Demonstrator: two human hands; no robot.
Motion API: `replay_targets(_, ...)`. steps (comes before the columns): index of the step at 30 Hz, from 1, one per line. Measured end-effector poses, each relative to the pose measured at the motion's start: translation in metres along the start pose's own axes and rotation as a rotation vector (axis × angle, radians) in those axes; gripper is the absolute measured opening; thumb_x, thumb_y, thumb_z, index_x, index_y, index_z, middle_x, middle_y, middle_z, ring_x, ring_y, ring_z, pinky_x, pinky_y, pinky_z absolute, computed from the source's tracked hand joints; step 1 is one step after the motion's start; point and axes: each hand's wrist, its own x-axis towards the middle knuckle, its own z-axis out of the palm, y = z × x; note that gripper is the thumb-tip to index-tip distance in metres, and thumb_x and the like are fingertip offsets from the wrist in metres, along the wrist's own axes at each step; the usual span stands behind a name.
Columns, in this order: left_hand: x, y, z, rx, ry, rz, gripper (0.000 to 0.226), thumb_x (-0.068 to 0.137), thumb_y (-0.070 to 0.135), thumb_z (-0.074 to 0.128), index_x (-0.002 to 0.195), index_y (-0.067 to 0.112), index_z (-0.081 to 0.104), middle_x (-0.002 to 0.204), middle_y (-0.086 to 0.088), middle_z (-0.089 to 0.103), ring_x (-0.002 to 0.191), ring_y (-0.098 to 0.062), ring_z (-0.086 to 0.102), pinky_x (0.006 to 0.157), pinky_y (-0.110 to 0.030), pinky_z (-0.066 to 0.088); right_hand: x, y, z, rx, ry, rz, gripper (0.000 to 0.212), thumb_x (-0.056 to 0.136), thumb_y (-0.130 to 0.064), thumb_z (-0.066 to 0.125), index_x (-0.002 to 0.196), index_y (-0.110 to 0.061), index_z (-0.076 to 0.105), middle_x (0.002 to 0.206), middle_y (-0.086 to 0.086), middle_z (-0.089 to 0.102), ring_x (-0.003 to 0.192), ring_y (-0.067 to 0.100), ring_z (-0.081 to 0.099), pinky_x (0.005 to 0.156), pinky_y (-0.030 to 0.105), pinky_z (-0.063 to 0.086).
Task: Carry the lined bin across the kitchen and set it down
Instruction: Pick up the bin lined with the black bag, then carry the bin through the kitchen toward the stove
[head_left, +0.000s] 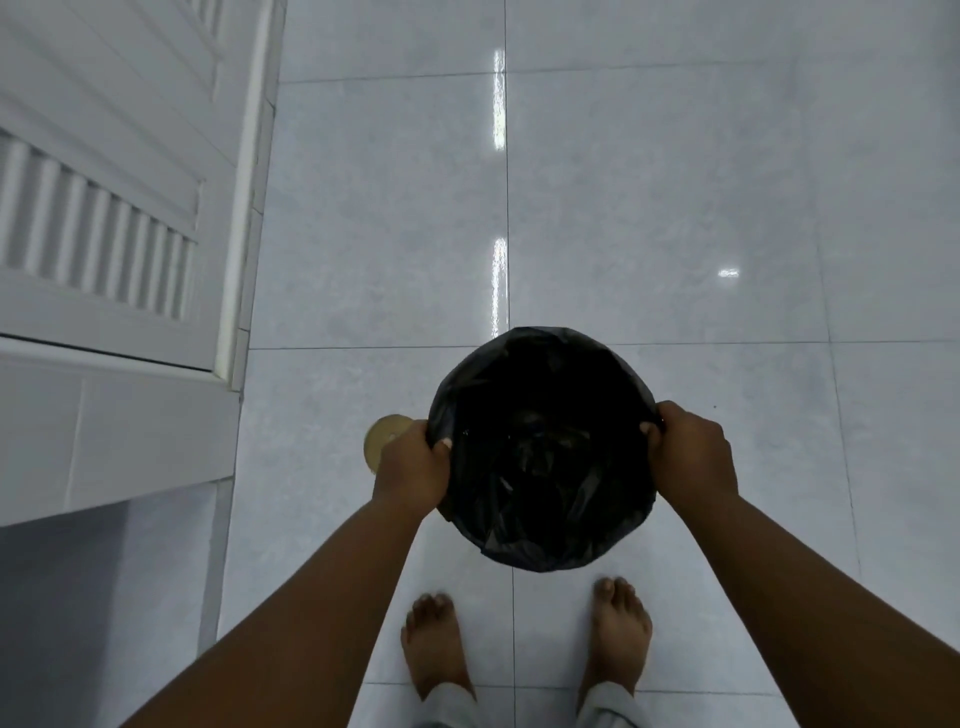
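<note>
Two hands share this load: my left hand and right hand are each clamped on opposite sides of the bin at its rim, thumbs hooked inside over the black liner. The bin sits in front of my bare feet, over the glossy tile floor; I cannot tell whether it is lifted or resting. It looks empty, so I judge it light. The liner is thin and slippery, so I pinch plastic and rigid rim together. A white louvred door stands well to my left.
</note>
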Motion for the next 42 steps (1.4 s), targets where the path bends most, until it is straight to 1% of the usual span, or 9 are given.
replay_targets(8,0.011,-0.003,0.004,-0.074,-0.083,-0.049,0.034,0.099,0.022,0.050,0.130,0.008,0.059,0.120,-0.014,0.067,0.105,-0.031,0.063,0.084,-0.034,0.048,0.013,0.015,0.012,0.162,-0.141,0.084,0.026,0.096,-0.028,0.058,0.108,-0.006,0.066,0.092,0.012,0.068,0.074,0.021,0.054,0.062,0.029,0.035)
replay_targets(14,0.004,-0.021,0.015,-0.512,-0.263,-0.174,0.024,0.100,0.030,0.053,0.123,0.026,0.059,0.114,0.003,0.067,0.113,-0.023,0.063,0.093,-0.035,0.053,-0.007,0.035,0.024,0.500,-0.287,0.209,0.052,0.091,-0.047,0.062,0.136,-0.021,0.058,0.125,0.002,0.064,0.116,0.028,0.060,0.094,0.038,0.047)
replay_targets(17,-0.001,-0.018,0.015,-0.703,-0.288,-0.214,0.019,0.102,0.027,0.050,0.118,0.032,0.060,0.115,0.009,0.067,0.104,-0.010,0.065,0.075,-0.022,0.058,-0.014,0.034,0.027,0.750,-0.399,0.313,0.055,0.093,-0.044,0.061,0.144,-0.027,0.048,0.137,0.001,0.058,0.125,0.029,0.055,0.103,0.051,0.047)
replay_targets(20,-0.012,-0.007,0.008,-0.694,-0.283,-0.189,0.031,0.102,0.019,0.050,0.132,0.023,0.055,0.119,0.005,0.065,0.104,-0.011,0.063,0.083,-0.030,0.054,-0.016,0.029,0.016,0.844,-0.398,0.331,0.049,0.096,-0.037,0.059,0.143,-0.026,0.049,0.138,0.005,0.059,0.124,0.031,0.056,0.103,0.054,0.047)
replay_targets(23,-0.027,0.016,-0.015,-0.692,-0.272,-0.208,0.029,0.100,0.023,0.054,0.129,0.027,0.055,0.114,0.009,0.065,0.097,-0.005,0.060,0.075,-0.022,0.048,-0.021,0.020,-0.015,0.886,-0.400,0.342,0.046,0.096,-0.035,0.059,0.141,-0.026,0.052,0.135,0.004,0.061,0.121,0.029,0.058,0.103,0.054,0.048)
replay_targets(29,-0.106,0.098,-0.102,-0.716,-0.211,-0.156,0.044,0.099,0.024,0.057,0.142,0.019,0.052,0.132,-0.006,0.064,0.107,-0.018,0.063,0.084,-0.030,0.053,-0.060,-0.018,-0.144,0.955,-0.382,0.268,0.042,0.096,-0.043,0.057,0.137,-0.032,0.055,0.135,0.003,0.062,0.118,0.025,0.061,0.100,0.050,0.050)
replay_targets(33,-0.183,0.177,-0.185,-0.793,-0.213,-0.070,0.053,0.093,0.027,0.065,0.143,0.017,0.051,0.131,-0.006,0.066,0.115,-0.025,0.064,0.097,-0.039,0.052,-0.099,-0.052,-0.279,1.021,-0.354,0.126,0.058,0.080,-0.070,0.057,0.135,-0.049,0.052,0.135,-0.015,0.060,0.118,0.009,0.059,0.095,0.033,0.050)
replay_targets(37,-0.257,0.264,-0.269,-0.776,-0.186,0.099,0.063,0.084,0.040,0.067,0.142,0.020,0.054,0.132,-0.005,0.067,0.117,-0.025,0.063,0.102,-0.043,0.051,-0.128,-0.083,-0.418,1.044,-0.319,-0.020,0.065,0.077,-0.078,0.054,0.136,-0.051,0.052,0.136,-0.018,0.059,0.124,0.008,0.056,0.105,0.039,0.046)
replay_targets(42,-0.317,0.347,-0.348,-0.794,-0.094,0.335,0.042,0.096,0.034,0.057,0.136,0.019,0.060,0.127,-0.007,0.071,0.116,-0.028,0.066,0.093,-0.047,0.055,-0.148,-0.113,-0.547,1.053,-0.241,-0.233,0.083,0.068,-0.089,0.049,0.139,-0.046,0.053,0.132,-0.018,0.062,0.115,-0.001,0.058,0.089,0.027,0.050)
